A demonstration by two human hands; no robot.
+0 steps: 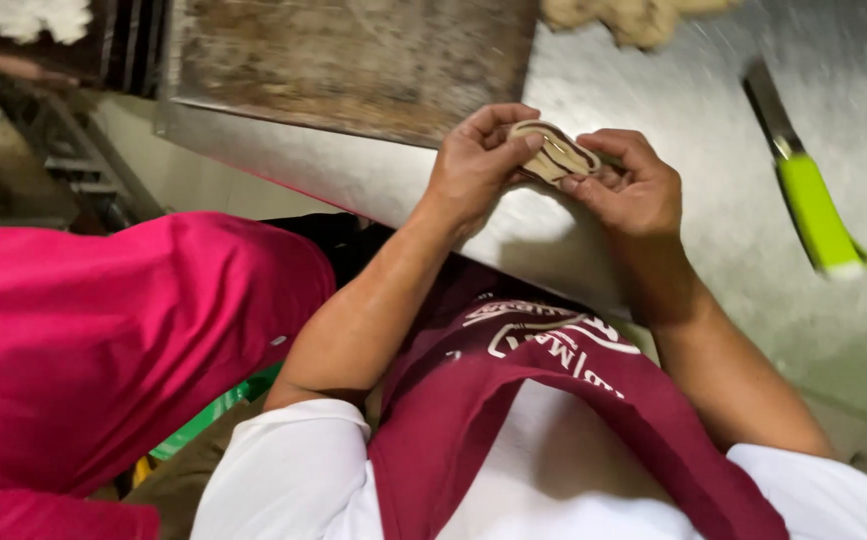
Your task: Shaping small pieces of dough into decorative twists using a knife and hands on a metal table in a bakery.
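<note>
Dough piece [554, 152]: small, flat, tan with dark brown swirl lines, held in the air just above the near edge of the steel table [674, 90]. It sits between both hands, roughly centre frame, slightly toward 12 o'clock.

Left hand [474, 165]: at 9 o'clock of the dough, fingers curled, thumb and fingertips pinching its left edge.

Right hand [634, 185]: at 3 o'clock of the dough, fingers cupped under and around its right edge, gripping it. Both hands nearly touch across the piece.

Around it:
- Wooden board [354, 60], worn and floured, at 11 o'clock on the table, near the left hand.
- Knife [804, 180] with lime-green handle at 3 o'clock, lying flat on the table, well apart from the hands, blade pointing to 11 o'clock.
- Pale lump [634, 15] at 12 o'clock on the frame edge, probably more dough; blurred.
- 1 other person's pink sleeve [104, 340] at 8 o'clock, clear of the hands.
- Maroon apron [514, 390] over a white shirt at 6 o'clock.
</note>
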